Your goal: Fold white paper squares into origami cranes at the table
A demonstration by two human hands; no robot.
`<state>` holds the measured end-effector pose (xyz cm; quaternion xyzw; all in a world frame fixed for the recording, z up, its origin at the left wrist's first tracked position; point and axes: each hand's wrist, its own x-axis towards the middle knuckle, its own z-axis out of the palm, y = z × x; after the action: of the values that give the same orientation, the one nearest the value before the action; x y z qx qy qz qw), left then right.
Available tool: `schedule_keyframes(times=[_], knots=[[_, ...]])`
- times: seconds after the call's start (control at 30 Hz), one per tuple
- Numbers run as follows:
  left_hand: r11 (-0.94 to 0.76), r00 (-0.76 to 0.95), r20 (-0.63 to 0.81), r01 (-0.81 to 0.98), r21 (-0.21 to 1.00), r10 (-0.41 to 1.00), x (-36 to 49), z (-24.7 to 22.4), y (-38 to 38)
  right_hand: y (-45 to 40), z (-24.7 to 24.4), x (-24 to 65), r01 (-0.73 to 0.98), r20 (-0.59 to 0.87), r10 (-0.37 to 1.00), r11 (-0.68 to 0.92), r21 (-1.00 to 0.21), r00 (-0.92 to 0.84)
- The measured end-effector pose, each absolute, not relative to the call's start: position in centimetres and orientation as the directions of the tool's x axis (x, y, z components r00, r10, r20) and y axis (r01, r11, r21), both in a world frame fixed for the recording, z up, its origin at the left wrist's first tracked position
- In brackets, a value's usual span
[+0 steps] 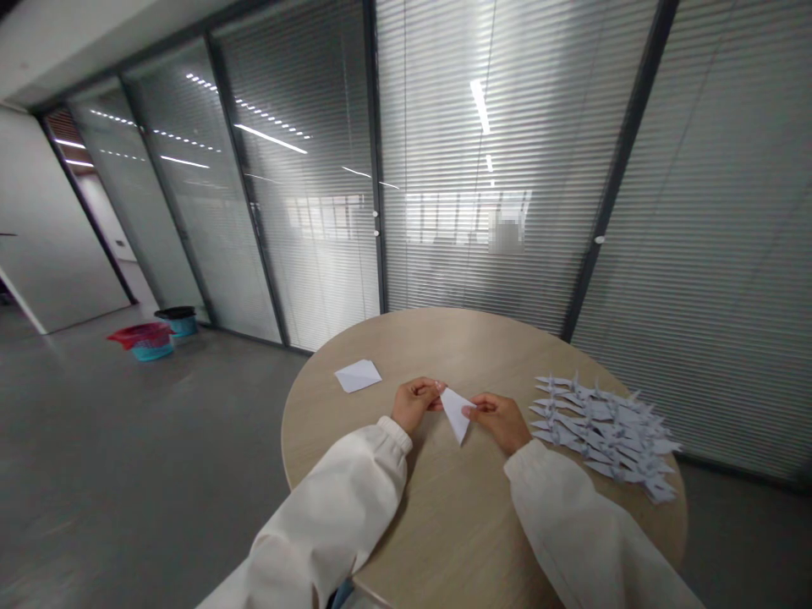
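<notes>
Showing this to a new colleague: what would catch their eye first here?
The pile of folded paper cranes on the right of the round wooden table stands out first. Nearer the middle, the left hand and right hand pinch a white paper triangle between them.

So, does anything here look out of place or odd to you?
On the floor by the glass wall, a red cloth or bag hangs crookedly over the rim of a blue bucket, as if dropped there.
</notes>
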<state>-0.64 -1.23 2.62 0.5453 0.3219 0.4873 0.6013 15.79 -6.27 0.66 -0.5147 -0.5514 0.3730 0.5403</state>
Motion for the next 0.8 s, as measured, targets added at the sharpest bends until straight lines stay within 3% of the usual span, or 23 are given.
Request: schedule_keyframes(times=[0.3, 0.57, 0.8], knots=[[-0.122, 0.296, 0.185, -0.221, 0.968, 0.937, -0.79, 2.71, -1.31, -6.62, 1.01, 15.50, 0.170, 0.178, 0.979, 0.160, -0.972, 0.096], [0.003, 0.514, 0.040, -0.083, 0.997, 0.857, -0.02, 2.08, -1.50, -6.42, 0.99, 16.01, 0.086, 0.181, 0.973, 0.170, -0.982, 0.143], [-0.134, 0.484, 0.135, -0.038, 0.990, 0.864, -0.18, 2.15, -1.87, -6.68, 1.22, 15.74, 0.079, 0.170, 0.977, 0.160, -0.984, 0.130]])
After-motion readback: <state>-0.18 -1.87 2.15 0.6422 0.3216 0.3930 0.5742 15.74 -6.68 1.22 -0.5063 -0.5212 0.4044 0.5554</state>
